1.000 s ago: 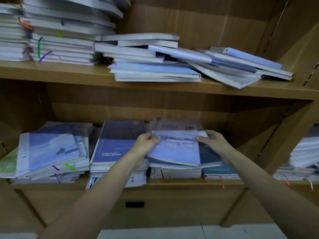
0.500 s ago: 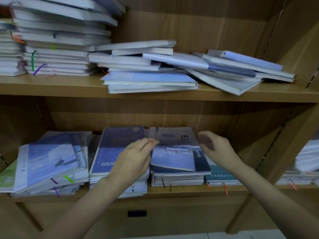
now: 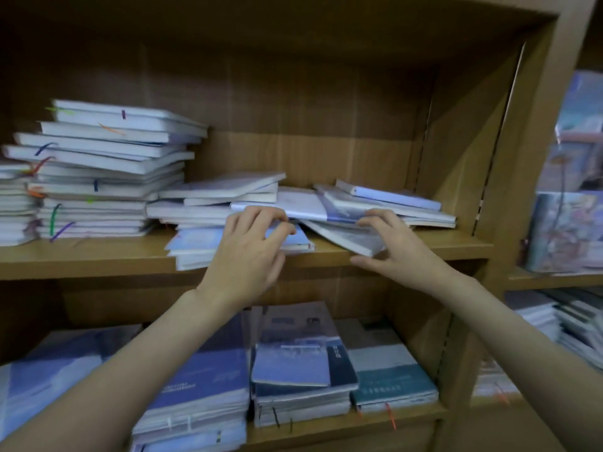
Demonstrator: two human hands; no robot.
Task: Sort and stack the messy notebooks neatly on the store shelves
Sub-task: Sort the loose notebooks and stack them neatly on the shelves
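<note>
**Pale blue notebooks in a loose heap on the upper shelf**

Pale blue and white, the messy notebooks (image 3: 306,207) lie in a slumped heap in the middle of the upper shelf (image 3: 424,246), several tilted and overlapping. I have both hands at that heap. My left hand (image 3: 251,256) rests on its front, fingers curled over the edge of a blue-covered notebook (image 3: 195,239) low in the pile. My right hand (image 3: 388,246) is at the tilted notebook (image 3: 346,236) hanging over the shelf edge, fingers bent on top and thumb stretched out below it; I cannot tell if the thumb touches. To the left stands a taller stack (image 3: 107,171) with coloured ribbon markers. On the lower shelf (image 3: 375,419) lie flat piles, among them a teal-covered book (image 3: 391,380) on the right.
</note>
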